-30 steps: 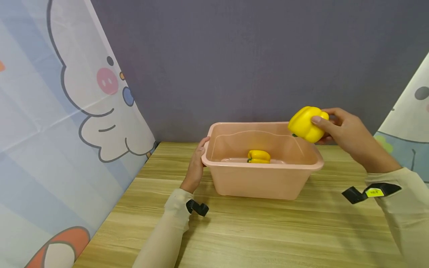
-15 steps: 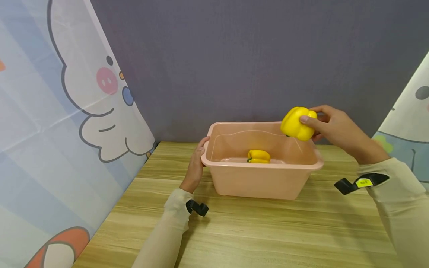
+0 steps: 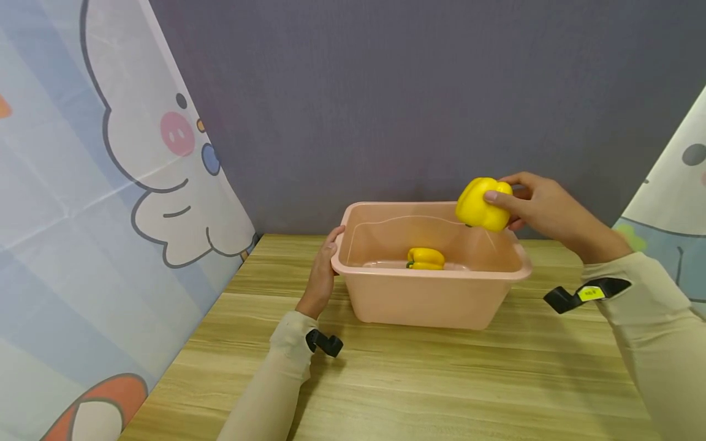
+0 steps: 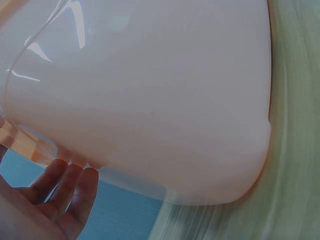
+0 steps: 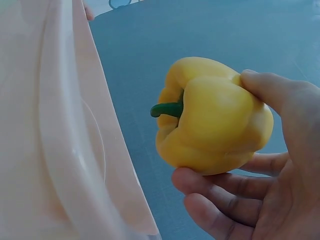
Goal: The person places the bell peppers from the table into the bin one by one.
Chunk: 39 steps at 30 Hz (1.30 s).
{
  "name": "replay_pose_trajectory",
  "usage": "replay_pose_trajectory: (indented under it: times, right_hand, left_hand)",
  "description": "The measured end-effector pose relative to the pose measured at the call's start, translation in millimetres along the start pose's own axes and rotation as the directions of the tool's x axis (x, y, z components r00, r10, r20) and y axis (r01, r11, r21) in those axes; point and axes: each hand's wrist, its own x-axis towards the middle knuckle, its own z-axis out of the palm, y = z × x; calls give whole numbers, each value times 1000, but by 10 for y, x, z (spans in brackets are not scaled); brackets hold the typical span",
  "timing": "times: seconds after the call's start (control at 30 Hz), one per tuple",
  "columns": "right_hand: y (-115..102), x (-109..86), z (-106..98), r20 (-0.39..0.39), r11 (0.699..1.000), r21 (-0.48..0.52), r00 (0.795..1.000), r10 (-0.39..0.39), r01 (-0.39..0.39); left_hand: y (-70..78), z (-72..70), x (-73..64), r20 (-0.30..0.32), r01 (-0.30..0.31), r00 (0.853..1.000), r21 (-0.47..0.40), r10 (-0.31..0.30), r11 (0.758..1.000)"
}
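Note:
My right hand (image 3: 543, 205) holds a yellow bell pepper (image 3: 481, 205) between thumb and fingers, above the right back part of a pink plastic tub (image 3: 430, 300). The right wrist view shows the green stem of this bell pepper (image 5: 215, 117) pointing toward the tub's rim (image 5: 75, 145). On the tub's floor lies a second yellow bell pepper (image 3: 426, 258), partly hidden by the front wall. At the left end, my left hand (image 3: 322, 275) grips the rim; in the left wrist view its fingers (image 4: 82, 195) bend up against the tub's outside.
The tub stands on a wood-grain table (image 3: 419, 380) near a dark grey back wall (image 3: 397, 104). A cartoon-printed cloth (image 3: 60, 202) hangs on the left, and another printed cloth (image 3: 675, 202) on the right. Both sleeved wrists carry small black cameras.
My right hand has carried its bell pepper left, from over the tub's right end to a little further inside the rim. The left hand, tub and second bell pepper have stayed put.

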Motion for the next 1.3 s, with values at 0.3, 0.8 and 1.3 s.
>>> replay_pose_trajectory:
  times: [0.3, 0.8, 1.3]
  right_hand:
    - [-70, 111, 46, 41, 1000, -11, 999, -11, 12]
    - [-178, 241, 124, 126, 998, -51, 991, -34, 41]
    - [-289, 392, 277, 188, 993, -92, 981, -51, 70]
  left_hand:
    - [-78, -24, 15, -13, 3, 1000, 2, -3, 1000]
    - [-51, -7, 46, -2, -11, 1000, -20, 11, 1000]
    - [-114, -8, 35, -27, -16, 1000, -10, 16, 1000]
